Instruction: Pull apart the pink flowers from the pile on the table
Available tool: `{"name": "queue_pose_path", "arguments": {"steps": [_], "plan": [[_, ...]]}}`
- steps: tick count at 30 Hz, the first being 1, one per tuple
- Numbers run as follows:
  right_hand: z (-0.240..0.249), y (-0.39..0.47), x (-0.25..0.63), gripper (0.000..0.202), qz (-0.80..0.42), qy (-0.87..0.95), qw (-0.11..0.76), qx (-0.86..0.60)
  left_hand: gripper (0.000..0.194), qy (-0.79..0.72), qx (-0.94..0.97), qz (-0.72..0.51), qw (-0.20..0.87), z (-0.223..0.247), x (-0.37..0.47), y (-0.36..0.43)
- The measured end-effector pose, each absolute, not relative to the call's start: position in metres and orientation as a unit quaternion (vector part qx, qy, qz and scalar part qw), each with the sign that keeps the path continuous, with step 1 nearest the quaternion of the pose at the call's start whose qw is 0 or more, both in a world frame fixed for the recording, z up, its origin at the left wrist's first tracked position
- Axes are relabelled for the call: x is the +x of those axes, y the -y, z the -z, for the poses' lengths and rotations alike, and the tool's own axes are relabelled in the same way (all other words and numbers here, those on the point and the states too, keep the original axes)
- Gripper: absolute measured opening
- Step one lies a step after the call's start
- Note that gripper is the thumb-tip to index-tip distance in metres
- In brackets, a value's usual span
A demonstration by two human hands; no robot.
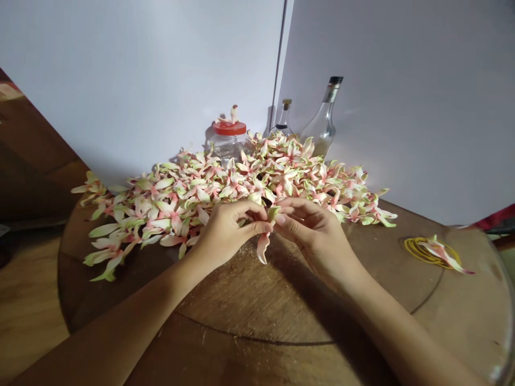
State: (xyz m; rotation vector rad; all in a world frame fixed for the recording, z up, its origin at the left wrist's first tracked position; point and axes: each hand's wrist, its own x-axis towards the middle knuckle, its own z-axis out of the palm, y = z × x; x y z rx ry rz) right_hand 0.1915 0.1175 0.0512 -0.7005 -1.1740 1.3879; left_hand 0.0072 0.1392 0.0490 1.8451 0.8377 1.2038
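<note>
My left hand (231, 230) and my right hand (311, 228) meet over the middle of the round wooden table (257, 300). Between their pinched fingertips they hold one pink and pale green flower (263, 246), and a curled pink petal of it hangs down. Part of this flower is hidden by the fingers. Right behind my hands lies a wide heap of similar flowers (173, 206), spread across the back of the table.
A jar with a red lid (229, 128) stands behind the heap, a flower on top. Two glass bottles, one small (284, 120) and one large (322, 126), stand near the wall. At the right lies a yellow coil (414, 250) with a flower (444, 252) on it.
</note>
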Motion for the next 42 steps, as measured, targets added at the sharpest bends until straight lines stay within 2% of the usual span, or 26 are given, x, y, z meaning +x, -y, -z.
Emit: {"name": "queue_pose_path", "arguments": {"steps": [9, 16, 20, 24, 30, 34, 38, 41, 42], "plan": [[-0.050, -0.115, 0.189, 0.019, -0.599, 0.494, 0.555, -0.300, 0.010, -0.317, 0.699, -0.487, 0.416, -0.047, 0.007, -0.141], [-0.049, -0.119, 0.188, 0.027, -0.512, 0.548, 0.565, -0.343, 0.006, -0.377, 0.775, -0.449, 0.237, -0.054, 0.009, -0.131], [-0.047, -0.123, 0.191, 0.030, -0.461, 0.548, 0.580, -0.388, 0.008, -0.422, 0.669, -0.559, 0.248, -0.053, 0.007, -0.135], [-0.049, -0.123, 0.191, 0.028, -0.474, 0.498, 0.623, -0.373, 0.008, -0.454, 0.504, -0.683, 0.271, -0.050, 0.002, -0.146], [-0.053, -0.114, 0.178, 0.023, -0.482, 0.477, 0.663, -0.317, 0.015, -0.447, 0.395, -0.750, 0.287, -0.049, 0.001, -0.155], [-0.058, -0.112, 0.182, 0.020, -0.467, 0.469, 0.693, -0.286, 0.018, -0.443, 0.358, -0.781, 0.257, -0.072, -0.013, -0.159], [-0.060, -0.121, 0.200, 0.021, -0.441, 0.456, 0.716, -0.291, 0.014, -0.440, 0.361, -0.777, 0.270, -0.094, -0.026, -0.120], [-0.058, -0.130, 0.211, 0.022, -0.443, 0.455, 0.709, -0.305, 0.009, -0.442, 0.426, -0.722, 0.320, -0.077, -0.012, -0.048], [-0.057, -0.132, 0.213, 0.023, -0.447, 0.456, 0.704, -0.311, 0.011, -0.440, 0.495, -0.669, 0.338, -0.066, -0.004, -0.021]]}}
